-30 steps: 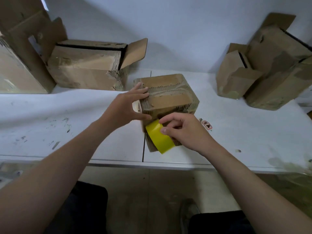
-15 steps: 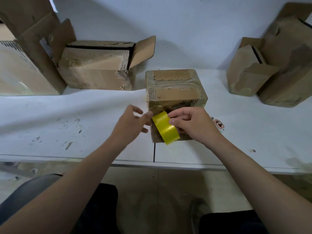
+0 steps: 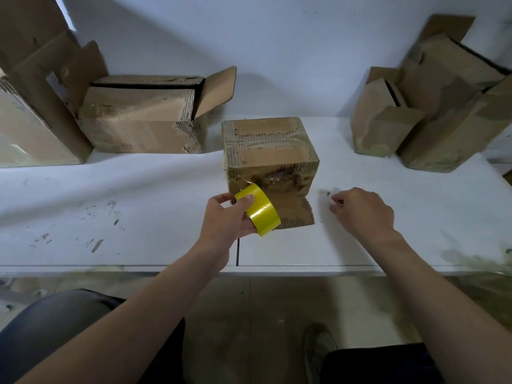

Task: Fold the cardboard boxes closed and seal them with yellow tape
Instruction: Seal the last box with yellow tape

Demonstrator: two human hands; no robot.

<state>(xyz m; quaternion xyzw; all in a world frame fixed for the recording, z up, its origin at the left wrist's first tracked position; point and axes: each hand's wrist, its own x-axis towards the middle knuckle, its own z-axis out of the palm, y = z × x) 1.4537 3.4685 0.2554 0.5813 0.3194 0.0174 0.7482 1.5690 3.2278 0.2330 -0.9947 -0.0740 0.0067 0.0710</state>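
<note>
Now the yellow tape roll has passed from the right hand to the left hand, which grips it just before the small cardboard box mid-counter. Right hand curled, blurred; grip unclear. Taping seemingly imminent.

The left hand is gripping the yellow tape roll just before the box's near-left corner. The right hand, palm-down with fingers curled, is hanging beside the box's near-right corner; its grasp is unclear.
</note>
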